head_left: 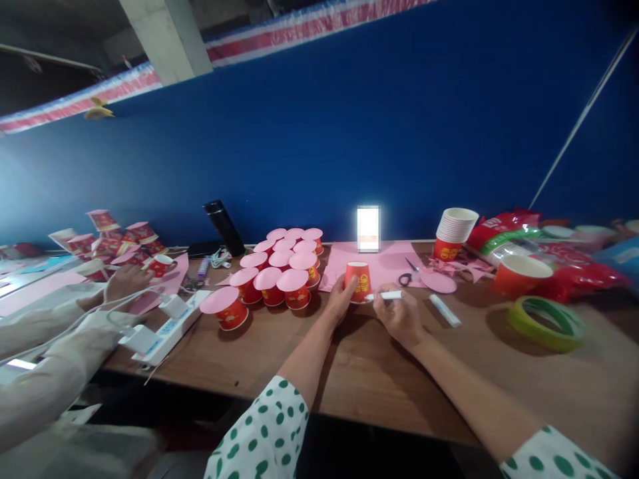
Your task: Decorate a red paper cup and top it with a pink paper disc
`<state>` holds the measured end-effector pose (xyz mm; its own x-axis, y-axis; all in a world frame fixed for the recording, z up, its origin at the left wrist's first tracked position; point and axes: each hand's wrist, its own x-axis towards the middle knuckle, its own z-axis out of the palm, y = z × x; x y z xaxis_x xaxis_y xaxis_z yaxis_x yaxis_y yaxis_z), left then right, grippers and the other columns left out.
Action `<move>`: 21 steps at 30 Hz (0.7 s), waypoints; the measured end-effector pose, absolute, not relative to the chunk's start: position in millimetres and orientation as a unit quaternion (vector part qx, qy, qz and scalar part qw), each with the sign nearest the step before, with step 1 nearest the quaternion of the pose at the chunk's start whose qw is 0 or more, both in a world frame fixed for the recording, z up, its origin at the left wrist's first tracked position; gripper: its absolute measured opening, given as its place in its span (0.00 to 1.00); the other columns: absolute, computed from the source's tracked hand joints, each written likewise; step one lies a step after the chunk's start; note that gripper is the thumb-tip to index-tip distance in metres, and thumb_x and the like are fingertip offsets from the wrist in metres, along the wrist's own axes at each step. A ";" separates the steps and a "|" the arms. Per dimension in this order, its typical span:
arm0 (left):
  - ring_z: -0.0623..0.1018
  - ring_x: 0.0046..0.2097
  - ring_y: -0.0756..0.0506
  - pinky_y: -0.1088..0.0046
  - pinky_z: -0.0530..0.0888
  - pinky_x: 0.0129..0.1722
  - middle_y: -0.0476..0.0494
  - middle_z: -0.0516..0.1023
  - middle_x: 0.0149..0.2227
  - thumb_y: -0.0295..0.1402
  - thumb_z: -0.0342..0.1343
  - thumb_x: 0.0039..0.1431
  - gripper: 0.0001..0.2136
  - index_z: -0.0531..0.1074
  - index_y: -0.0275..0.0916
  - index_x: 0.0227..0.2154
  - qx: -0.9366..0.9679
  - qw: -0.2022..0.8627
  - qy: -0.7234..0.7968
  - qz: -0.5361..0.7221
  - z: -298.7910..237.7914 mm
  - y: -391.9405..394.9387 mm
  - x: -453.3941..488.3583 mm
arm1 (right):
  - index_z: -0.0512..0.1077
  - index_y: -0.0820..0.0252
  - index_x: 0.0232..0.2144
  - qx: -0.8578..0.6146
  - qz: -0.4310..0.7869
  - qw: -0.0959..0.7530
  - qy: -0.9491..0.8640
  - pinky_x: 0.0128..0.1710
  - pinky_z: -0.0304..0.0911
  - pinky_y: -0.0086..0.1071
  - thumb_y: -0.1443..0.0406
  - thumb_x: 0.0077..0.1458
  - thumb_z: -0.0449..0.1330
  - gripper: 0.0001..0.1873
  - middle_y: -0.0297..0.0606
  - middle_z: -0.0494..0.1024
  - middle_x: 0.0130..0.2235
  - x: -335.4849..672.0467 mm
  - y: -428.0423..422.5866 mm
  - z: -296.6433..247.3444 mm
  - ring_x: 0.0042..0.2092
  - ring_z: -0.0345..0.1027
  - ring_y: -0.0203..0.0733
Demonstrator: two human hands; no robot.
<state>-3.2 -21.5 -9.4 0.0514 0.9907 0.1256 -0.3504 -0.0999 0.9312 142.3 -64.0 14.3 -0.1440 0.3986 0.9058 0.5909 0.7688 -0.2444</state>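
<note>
My left hand (341, 299) is wrapped around a red paper cup (359, 278) that stands on the wooden table (379, 372), its rim edging onto a pink paper sheet (384, 261). My right hand (399, 316) grips a white glue stick (387, 295) whose tip points at the cup's side. A white cap (445, 310) lies just right of that hand. Small scissors (408, 274) and a pink paper disc (438, 282) rest on and beside the pink sheet.
Several red cups topped with pink discs (279, 273) cluster to the left. A stack of cups (453, 233), an open cup (519, 274), a green tape roll (546, 322) and red packets sit at right. Another person's hand (124, 283) and sleeves, a power strip (170, 326), a lit phone (368, 228).
</note>
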 end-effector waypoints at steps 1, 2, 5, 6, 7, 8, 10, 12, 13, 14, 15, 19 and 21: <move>0.76 0.35 0.47 0.70 0.72 0.37 0.44 0.76 0.35 0.46 0.59 0.50 0.19 0.71 0.37 0.39 0.449 0.568 0.357 0.590 -9.4 -21.6 -3.2 | 0.59 0.56 0.31 -0.328 -0.085 0.566 -0.752 0.30 0.63 0.31 0.70 0.57 0.53 0.06 0.34 0.71 0.27 142.6 -63.4 13.6 0.29 0.66 0.37; 0.76 0.35 0.47 0.70 0.72 0.37 0.44 0.76 0.36 0.46 0.59 0.50 0.19 0.71 0.37 0.39 0.449 0.567 0.357 0.591 -9.3 -21.8 -3.3 | 0.58 0.56 0.31 -0.326 -0.087 0.566 -0.752 0.30 0.63 0.32 0.70 0.57 0.53 0.06 0.34 0.71 0.28 142.8 -63.0 12.8 0.29 0.66 0.37; 0.76 0.35 0.47 0.69 0.73 0.38 0.44 0.76 0.36 0.45 0.59 0.50 0.19 0.70 0.37 0.40 0.450 0.571 0.354 0.588 -8.9 -22.0 -3.3 | 0.58 0.56 0.31 -0.324 -0.089 0.564 -0.754 0.30 0.63 0.32 0.69 0.57 0.53 0.06 0.35 0.71 0.28 143.3 -62.4 11.6 0.29 0.66 0.37; 0.76 0.36 0.47 0.68 0.73 0.39 0.44 0.76 0.36 0.45 0.59 0.50 0.19 0.70 0.37 0.40 0.449 0.573 0.352 0.588 -8.8 -22.0 -3.3 | 0.58 0.56 0.31 -0.325 -0.087 0.564 -0.754 0.30 0.63 0.32 0.69 0.57 0.53 0.06 0.35 0.71 0.28 143.4 -62.5 11.6 0.29 0.66 0.37; 0.76 0.36 0.47 0.68 0.73 0.39 0.44 0.76 0.36 0.46 0.59 0.50 0.19 0.71 0.37 0.40 0.447 0.575 0.349 0.589 -8.7 -21.9 -3.3 | 0.58 0.56 0.31 -0.326 -0.084 0.565 -0.753 0.30 0.63 0.32 0.69 0.57 0.53 0.06 0.35 0.71 0.28 143.3 -62.7 11.8 0.29 0.66 0.37; 0.76 0.36 0.47 0.67 0.73 0.40 0.44 0.77 0.36 0.46 0.60 0.50 0.19 0.71 0.37 0.40 0.445 0.577 0.348 0.590 -8.8 -21.9 -3.2 | 0.58 0.56 0.31 -0.327 -0.081 0.566 -0.752 0.30 0.63 0.32 0.69 0.57 0.53 0.05 0.35 0.71 0.28 143.3 -63.0 12.0 0.29 0.66 0.37; 0.76 0.37 0.47 0.67 0.73 0.41 0.43 0.77 0.37 0.46 0.60 0.49 0.20 0.71 0.37 0.40 0.443 0.578 0.348 0.590 -9.2 -21.6 -3.0 | 0.59 0.56 0.31 -0.334 -0.074 0.564 -0.752 0.30 0.63 0.33 0.69 0.57 0.53 0.05 0.36 0.71 0.28 143.1 -63.8 12.6 0.29 0.66 0.38; 0.76 0.37 0.46 0.67 0.73 0.41 0.43 0.77 0.37 0.46 0.60 0.49 0.20 0.71 0.37 0.40 0.444 0.578 0.350 0.588 -10.1 -21.2 -2.9 | 0.59 0.56 0.31 -0.339 -0.068 0.561 -0.752 0.31 0.63 0.34 0.69 0.58 0.52 0.04 0.36 0.71 0.28 143.0 -64.5 13.0 0.29 0.66 0.38; 0.76 0.37 0.46 0.67 0.73 0.41 0.43 0.77 0.37 0.46 0.60 0.49 0.21 0.71 0.37 0.41 0.444 0.578 0.351 0.588 -10.5 -20.9 -2.9 | 0.60 0.56 0.31 -0.342 -0.065 0.558 -0.753 0.31 0.63 0.34 0.68 0.58 0.52 0.04 0.36 0.71 0.28 142.9 -64.7 13.1 0.30 0.66 0.38; 0.76 0.37 0.46 0.67 0.73 0.40 0.43 0.77 0.37 0.46 0.60 0.49 0.21 0.71 0.37 0.41 0.444 0.577 0.351 0.589 -10.9 -20.7 -3.0 | 0.60 0.56 0.31 -0.346 -0.062 0.554 -0.755 0.31 0.64 0.34 0.68 0.58 0.52 0.04 0.36 0.71 0.28 142.8 -64.9 13.3 0.29 0.66 0.38; 0.76 0.36 0.46 0.67 0.73 0.40 0.43 0.77 0.36 0.46 0.60 0.49 0.20 0.71 0.37 0.40 0.445 0.575 0.350 0.591 -11.2 -20.6 -3.1 | 0.60 0.56 0.31 -0.349 -0.060 0.551 -0.756 0.31 0.63 0.33 0.68 0.59 0.51 0.04 0.36 0.71 0.28 142.6 -65.2 13.5 0.29 0.66 0.38; 0.76 0.36 0.47 0.67 0.72 0.40 0.43 0.77 0.36 0.46 0.58 0.52 0.19 0.72 0.35 0.39 0.450 0.567 0.334 0.604 -10.5 -20.9 -3.8 | 0.61 0.57 0.29 -0.364 -0.057 0.531 -0.763 0.30 0.63 0.32 0.67 0.59 0.51 0.05 0.35 0.71 0.27 141.7 -66.4 15.3 0.28 0.66 0.37; 0.76 0.35 0.47 0.67 0.72 0.41 0.43 0.76 0.36 0.46 0.57 0.52 0.19 0.72 0.35 0.39 0.450 0.565 0.332 0.606 -9.8 -21.3 -4.2 | 0.62 0.57 0.29 -0.373 -0.053 0.525 -0.763 0.30 0.62 0.31 0.67 0.59 0.51 0.06 0.34 0.70 0.26 141.3 -66.9 16.1 0.28 0.66 0.37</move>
<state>-4.2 -21.3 -9.8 0.0435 0.9844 0.1707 -0.3856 -0.1411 0.9118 141.3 -66.9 16.1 -0.1703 0.5133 0.8411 0.6244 0.7166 -0.3109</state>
